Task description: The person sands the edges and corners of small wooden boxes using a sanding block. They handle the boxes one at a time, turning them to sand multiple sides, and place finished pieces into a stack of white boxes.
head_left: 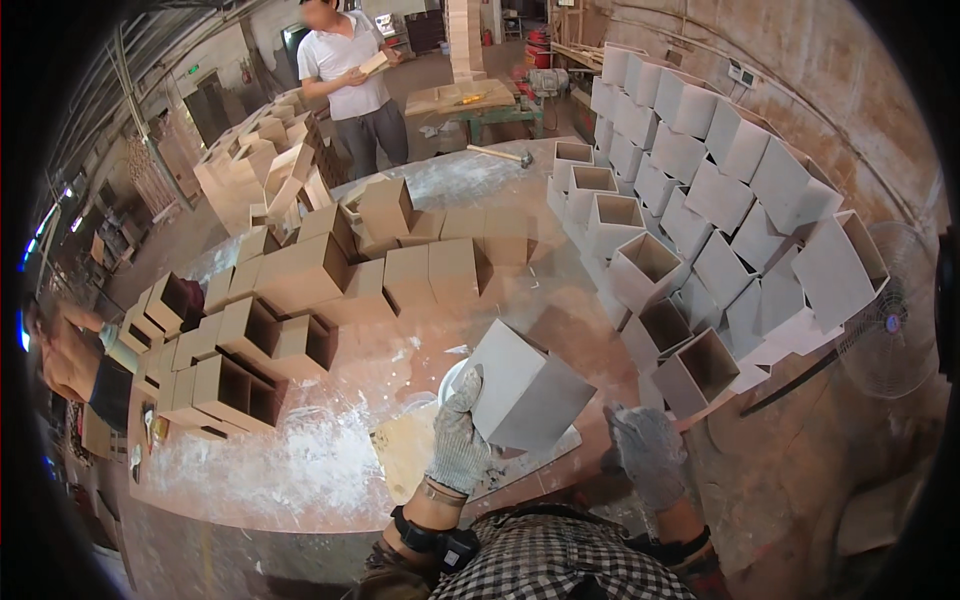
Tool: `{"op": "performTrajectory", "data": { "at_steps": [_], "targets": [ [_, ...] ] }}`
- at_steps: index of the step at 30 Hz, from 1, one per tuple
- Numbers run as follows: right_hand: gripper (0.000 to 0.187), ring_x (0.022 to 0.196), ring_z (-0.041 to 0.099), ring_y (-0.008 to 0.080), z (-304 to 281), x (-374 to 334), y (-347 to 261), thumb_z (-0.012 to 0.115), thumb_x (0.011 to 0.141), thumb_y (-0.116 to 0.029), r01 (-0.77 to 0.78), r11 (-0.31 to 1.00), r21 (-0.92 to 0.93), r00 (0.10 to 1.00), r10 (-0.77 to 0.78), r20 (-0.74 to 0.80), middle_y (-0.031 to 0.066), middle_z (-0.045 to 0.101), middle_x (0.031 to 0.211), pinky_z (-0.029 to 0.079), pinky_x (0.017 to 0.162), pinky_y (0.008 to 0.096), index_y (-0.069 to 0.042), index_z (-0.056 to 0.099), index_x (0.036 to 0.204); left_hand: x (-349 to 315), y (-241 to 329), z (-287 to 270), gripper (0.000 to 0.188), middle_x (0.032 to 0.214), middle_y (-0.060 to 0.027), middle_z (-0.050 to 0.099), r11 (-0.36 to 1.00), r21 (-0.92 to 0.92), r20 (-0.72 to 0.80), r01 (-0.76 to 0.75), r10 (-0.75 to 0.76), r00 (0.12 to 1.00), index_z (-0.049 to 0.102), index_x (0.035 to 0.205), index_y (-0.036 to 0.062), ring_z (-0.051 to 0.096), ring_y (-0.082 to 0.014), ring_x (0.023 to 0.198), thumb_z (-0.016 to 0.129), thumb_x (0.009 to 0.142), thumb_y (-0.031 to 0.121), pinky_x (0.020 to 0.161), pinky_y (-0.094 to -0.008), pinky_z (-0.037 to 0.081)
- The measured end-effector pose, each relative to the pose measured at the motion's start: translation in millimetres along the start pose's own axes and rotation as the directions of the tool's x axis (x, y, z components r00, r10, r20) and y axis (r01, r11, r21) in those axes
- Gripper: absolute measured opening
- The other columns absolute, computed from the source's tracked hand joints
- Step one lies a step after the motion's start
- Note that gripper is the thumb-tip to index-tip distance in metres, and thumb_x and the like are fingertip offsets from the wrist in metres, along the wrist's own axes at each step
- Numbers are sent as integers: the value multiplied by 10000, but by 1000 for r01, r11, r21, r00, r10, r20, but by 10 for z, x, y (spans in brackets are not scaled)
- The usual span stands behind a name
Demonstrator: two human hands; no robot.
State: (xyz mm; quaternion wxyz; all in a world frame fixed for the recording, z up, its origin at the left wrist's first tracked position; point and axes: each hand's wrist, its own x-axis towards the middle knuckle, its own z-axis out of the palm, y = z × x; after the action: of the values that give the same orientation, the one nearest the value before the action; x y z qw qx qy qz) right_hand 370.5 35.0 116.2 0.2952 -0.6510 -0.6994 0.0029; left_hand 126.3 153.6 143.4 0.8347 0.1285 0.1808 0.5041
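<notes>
A: Workshop setting, brick wall (830,90) running down the upper right of the frame, one big dust-covered desk (330,440) filling the middle. Record hands first.

B: Left hand (458,435), grey knit glove, sits low in the centre. Its fingers are curled over the lower left corner of a grey box (525,390), grasping it. The box is tilted, one flat face toward the camera, raised off the desk over a pale patch of powder.

A: Right hand?

B: Right hand (648,450), same kind of glove, lies just right of the box and apart from it. Fingers loosely bent, holding nothing; it seems to rest at the desk edge, but contact I cannot tell.

A: Surroundings of the box?

B: Right of centre up to the upper right, a stack of grey boxes (700,190) leans against the wall, several with open mouths facing up. Left of centre, a group of brown boxes (300,300), some open to the side. A white bowl rim (450,378) shows just behind the left hand.

A: Anything else?

B: A hammer (500,154) lies on the far end of the desk, upper centre. A person in a white shirt (345,70) stands at the top of the frame holding a small board. A floor fan (895,320) stands at the right edge.
</notes>
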Motion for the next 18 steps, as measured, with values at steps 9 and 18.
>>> {"op": "performTrajectory", "data": {
  "at_steps": [9,18],
  "targets": [
    [227,912,599,289,-140,-706,349,621,780,-142,-77,973,-216,988,103,113,117,613,940,485,791,409,-74,623,997,443,-115,258,372,1177,-135,610,999,-16,113,42,-40,993,489,1263,5,632,-246,1047,526,969,230,865,-384,562],
    [324,983,607,248,-276,-1365,712,625,772,-174,-189,936,-297,964,235,125,74,640,986,499,821,438,-137,637,1094,1180,-804,597,278,910,-114,661,-408,668,580,-623,-239,779,571,1129,60,662,-246,857,562,870,161,744,-365,531]
  ]
}}
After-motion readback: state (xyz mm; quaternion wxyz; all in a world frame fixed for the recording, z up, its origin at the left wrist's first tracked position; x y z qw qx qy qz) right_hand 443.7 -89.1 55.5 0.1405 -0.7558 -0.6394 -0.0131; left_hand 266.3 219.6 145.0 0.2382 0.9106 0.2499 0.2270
